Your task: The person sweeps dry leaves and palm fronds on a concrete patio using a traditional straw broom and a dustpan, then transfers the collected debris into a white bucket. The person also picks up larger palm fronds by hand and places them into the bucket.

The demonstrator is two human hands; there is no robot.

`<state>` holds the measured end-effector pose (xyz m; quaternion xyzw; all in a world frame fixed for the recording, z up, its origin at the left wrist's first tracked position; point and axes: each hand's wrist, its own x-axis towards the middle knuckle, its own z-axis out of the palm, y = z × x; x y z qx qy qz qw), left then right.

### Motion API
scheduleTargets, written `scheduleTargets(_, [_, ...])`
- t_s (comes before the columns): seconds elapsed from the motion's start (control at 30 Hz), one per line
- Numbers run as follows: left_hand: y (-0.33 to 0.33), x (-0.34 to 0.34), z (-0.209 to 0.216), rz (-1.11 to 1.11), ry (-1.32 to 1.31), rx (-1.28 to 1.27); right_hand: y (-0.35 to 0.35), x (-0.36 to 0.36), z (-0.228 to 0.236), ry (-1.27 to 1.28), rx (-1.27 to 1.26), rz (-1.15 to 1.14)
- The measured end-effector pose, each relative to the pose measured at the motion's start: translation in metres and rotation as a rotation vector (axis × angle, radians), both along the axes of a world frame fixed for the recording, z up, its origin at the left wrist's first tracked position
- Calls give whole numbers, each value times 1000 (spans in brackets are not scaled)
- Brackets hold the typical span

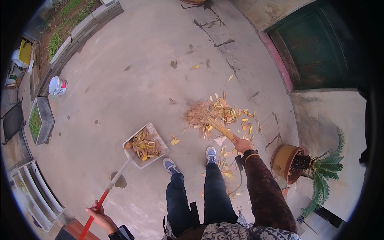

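Observation:
My left hand (pixel 102 217) holds the red and white handle (pixel 105 195) of a long-handled dustpan, its fingers curled around the red part. The white dustpan (pixel 163 145) rests on the ground left of my feet, with a heap of dry leaves (pixel 143 146) in it. In my right hand (pixel 242 145) is a short straw broom (pixel 208 120), gripped by its bundled handle. The broom's bristles spread to the left, touching the ground beside a pile of yellow and brown leaves (pixel 224 110). More leaves (pixel 228 173) lie scattered by my right foot, partly hidden by my arm.
A potted palm (pixel 286 160) stands close on my right, near the wall. Beyond it is a dark green door (pixel 312 44). Far left are a white bucket (pixel 58 86), a concrete planter (pixel 44 120) and a brick-edged bed (pixel 86 30). A white rack (pixel 36 192) sits at near left.

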<state>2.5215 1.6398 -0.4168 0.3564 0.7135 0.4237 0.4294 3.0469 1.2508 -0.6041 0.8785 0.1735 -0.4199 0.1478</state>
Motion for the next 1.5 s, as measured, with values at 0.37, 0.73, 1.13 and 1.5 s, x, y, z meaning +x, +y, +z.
scheduleTargets(0.37, [59,110,17,-184,5,-28,-65,-21,100,521,601,-1303])
scheduleTargets(0.73, [64,257,36,-217,145,18,202,169,-59,344,651,-494])
scheduleTargets(1.13, [110,422,30,-570,94,-25,43,188,-43,14,362,-635])
scheduleTargets(1.5, [121,545,28,-839,139,-149,-132,-28,113,-19,33,-1101])
